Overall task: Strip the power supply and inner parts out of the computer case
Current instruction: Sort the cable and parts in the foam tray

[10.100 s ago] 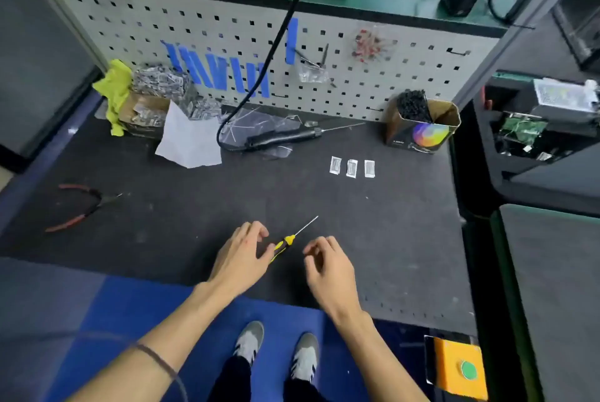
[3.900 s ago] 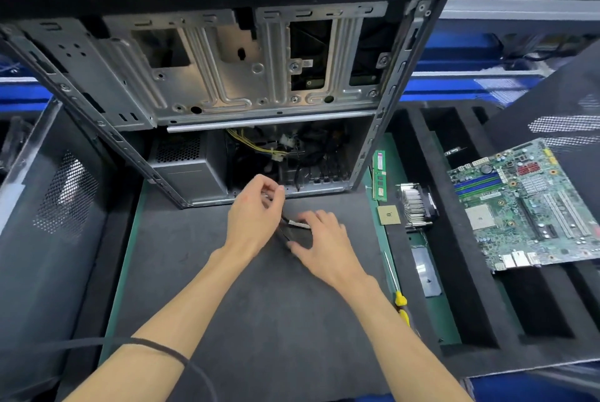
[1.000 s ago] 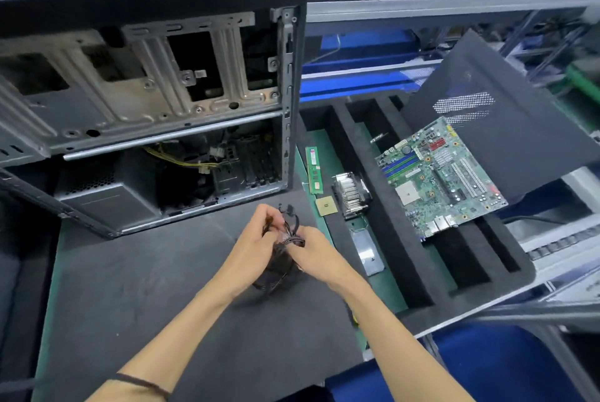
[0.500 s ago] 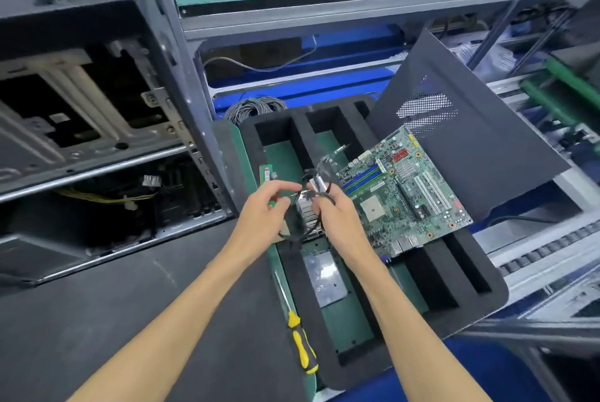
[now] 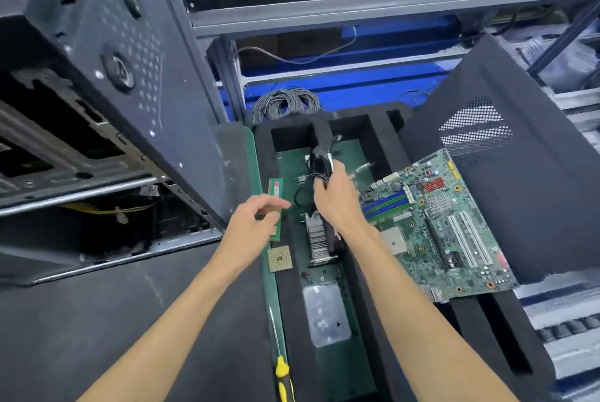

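The open black computer case [image 5: 107,83] lies at the left, with yellow wires [image 5: 107,208] visible inside it. My right hand [image 5: 337,203] is closed around a bundle of black cables [image 5: 319,161] and holds it over the far end of a slot in the black foam tray [image 5: 293,291]. My left hand [image 5: 251,228] hovers with fingers apart and nothing in it, just above a green memory stick [image 5: 276,189] on the tray's left strip.
In the tray lie a CPU chip [image 5: 280,259], a finned heatsink [image 5: 319,239], a silver plate [image 5: 326,315] and the motherboard [image 5: 444,229]. A yellow-handled screwdriver [image 5: 282,372] lies near the front. The case's side panel [image 5: 506,181] leans at the right. Coiled grey cable [image 5: 282,103] sits behind.
My left hand has let go of the cable bundle and drawn back left. My right hand has carried the bundle farther along the tray slot.
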{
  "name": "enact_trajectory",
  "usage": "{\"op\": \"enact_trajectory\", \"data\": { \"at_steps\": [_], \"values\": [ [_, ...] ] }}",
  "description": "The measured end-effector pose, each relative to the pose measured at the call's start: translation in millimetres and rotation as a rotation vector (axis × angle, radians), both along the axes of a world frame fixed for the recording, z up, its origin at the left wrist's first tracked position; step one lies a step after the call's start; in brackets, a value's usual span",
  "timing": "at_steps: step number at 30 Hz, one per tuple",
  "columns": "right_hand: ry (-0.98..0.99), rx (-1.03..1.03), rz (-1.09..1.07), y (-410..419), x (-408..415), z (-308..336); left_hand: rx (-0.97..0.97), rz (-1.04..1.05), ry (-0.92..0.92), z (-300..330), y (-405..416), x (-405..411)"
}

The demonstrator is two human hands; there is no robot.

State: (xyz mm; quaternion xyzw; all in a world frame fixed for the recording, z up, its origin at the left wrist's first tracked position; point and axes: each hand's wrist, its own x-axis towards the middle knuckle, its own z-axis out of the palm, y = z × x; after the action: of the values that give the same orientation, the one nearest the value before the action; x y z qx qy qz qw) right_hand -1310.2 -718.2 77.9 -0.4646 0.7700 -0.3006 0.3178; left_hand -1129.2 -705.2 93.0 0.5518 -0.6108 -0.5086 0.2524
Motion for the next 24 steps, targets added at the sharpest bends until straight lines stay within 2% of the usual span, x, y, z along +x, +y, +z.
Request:
{"op": "enact_trajectory", "data": {
  "at_steps": [4,9,24],
  "values": [
    [-0.052,0.068,0.063,-16,3,-9,0.030,0.020,-0.020,-3,-4,4],
    [-0.020,0.084,0.087,-22,2,-14,0.036,0.017,-0.041,-3,-5,2],
    [-0.045,-0.170,0.079,8,21,9,-0.040,0.026,-0.006,19,9,10]
  ]
}}
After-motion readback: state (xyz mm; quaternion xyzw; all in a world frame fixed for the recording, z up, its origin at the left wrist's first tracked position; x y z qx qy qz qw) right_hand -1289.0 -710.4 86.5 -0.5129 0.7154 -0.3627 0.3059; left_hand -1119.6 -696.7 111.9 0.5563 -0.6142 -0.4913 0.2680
